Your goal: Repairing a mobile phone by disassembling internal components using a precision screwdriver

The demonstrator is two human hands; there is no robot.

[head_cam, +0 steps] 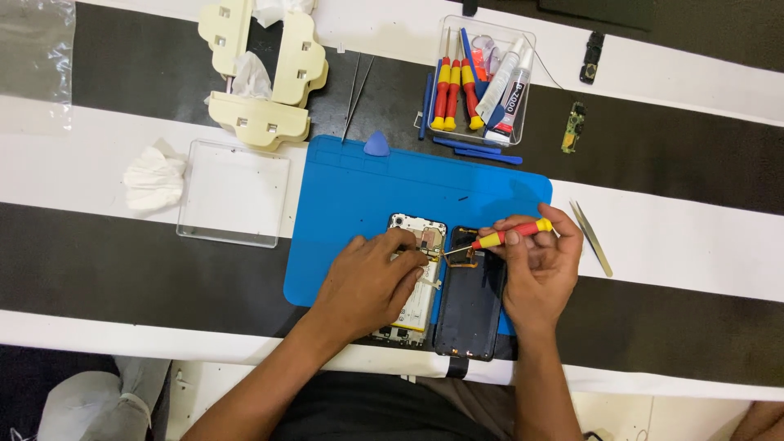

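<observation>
steadying opened phone (415, 278) with left hand (369, 282), right hand (539, 265) gripping screwdriver (510, 235)

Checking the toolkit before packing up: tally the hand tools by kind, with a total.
Red-and-yellow screwdrivers: 4, one in the right hand, three in the clear tray
Tweezers: 2, above the blue mat and right of it
Blue triangular pick: 1
Total: 7

Your striped table, laid out

Your black-and-white striped table (670, 147) carries a blue mat (351, 212), a clear lid (233, 192), a tool tray (523, 41), tweezers (592, 238) and a crumpled tissue (153, 180).
</observation>
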